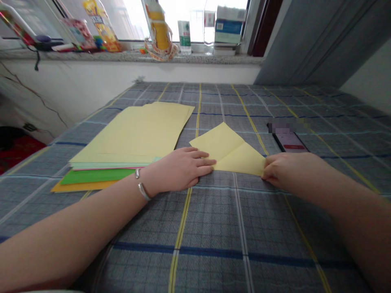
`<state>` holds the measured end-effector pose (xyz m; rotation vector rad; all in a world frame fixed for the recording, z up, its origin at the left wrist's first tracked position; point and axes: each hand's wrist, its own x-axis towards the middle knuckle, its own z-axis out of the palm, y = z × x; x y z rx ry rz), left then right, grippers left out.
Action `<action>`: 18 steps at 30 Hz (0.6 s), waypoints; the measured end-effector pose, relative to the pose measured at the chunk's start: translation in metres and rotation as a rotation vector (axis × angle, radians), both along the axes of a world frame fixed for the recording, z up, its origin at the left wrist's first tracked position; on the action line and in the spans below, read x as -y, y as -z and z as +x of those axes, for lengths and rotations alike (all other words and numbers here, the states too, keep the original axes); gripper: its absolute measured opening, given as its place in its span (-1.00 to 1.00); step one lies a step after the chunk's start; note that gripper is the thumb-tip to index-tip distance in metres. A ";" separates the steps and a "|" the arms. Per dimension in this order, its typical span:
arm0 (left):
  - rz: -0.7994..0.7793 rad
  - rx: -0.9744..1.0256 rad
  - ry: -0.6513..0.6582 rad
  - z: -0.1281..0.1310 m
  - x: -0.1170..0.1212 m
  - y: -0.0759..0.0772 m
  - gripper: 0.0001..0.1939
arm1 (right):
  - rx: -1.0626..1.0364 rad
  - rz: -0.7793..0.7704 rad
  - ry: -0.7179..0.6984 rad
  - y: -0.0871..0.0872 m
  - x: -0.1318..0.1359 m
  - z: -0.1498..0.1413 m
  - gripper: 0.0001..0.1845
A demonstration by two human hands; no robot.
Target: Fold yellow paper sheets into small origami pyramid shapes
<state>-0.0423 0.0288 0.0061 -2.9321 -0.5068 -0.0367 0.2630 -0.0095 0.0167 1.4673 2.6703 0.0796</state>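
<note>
A folded sheet of yellow paper (226, 146) lies on the plaid cloth, with a crease running across it. My left hand (183, 167) rests flat on its left corner, fingers stretched out over the near edge. At the right corner, my right hand (282, 169) pinches the paper between thumb and fingers. Left of the folded sheet is a stack of coloured paper (140, 130), pale yellow on top with green and orange sheets showing below. My left forearm crosses the stack's near right part and hides some of it.
A phone (290, 138) lies beyond my right hand. The plaid cloth (214, 228) covers the whole surface. Along the back, a window sill (122, 56) holds a yellow snack bag (102, 26), a white-and-green tube (184, 37), a clear bottle (209, 32) and boxes (229, 28).
</note>
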 end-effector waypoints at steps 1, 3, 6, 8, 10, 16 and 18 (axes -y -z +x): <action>-0.002 0.005 0.001 0.000 0.000 0.000 -0.69 | -0.006 0.005 0.009 0.000 0.001 0.000 -0.74; -0.006 0.012 -0.001 0.000 0.000 0.002 -0.72 | -0.008 0.017 0.028 0.001 0.002 -0.001 -0.75; -0.019 0.020 -0.009 0.000 0.000 0.005 -0.74 | 0.014 0.037 0.070 0.002 0.003 -0.003 -0.77; -0.040 0.032 -0.013 -0.001 -0.001 0.007 -0.72 | 0.055 0.045 0.102 0.002 0.003 -0.005 -0.79; -0.073 0.067 -0.027 -0.001 -0.003 0.010 -0.68 | 0.104 0.048 0.106 0.001 0.002 -0.007 -0.83; -0.168 0.227 -0.115 0.002 -0.005 0.015 -0.68 | 0.097 0.072 0.081 -0.003 -0.010 -0.006 -0.80; -0.170 0.255 -0.111 0.004 -0.003 0.016 -0.68 | 0.050 0.090 0.028 -0.002 -0.014 -0.004 -0.81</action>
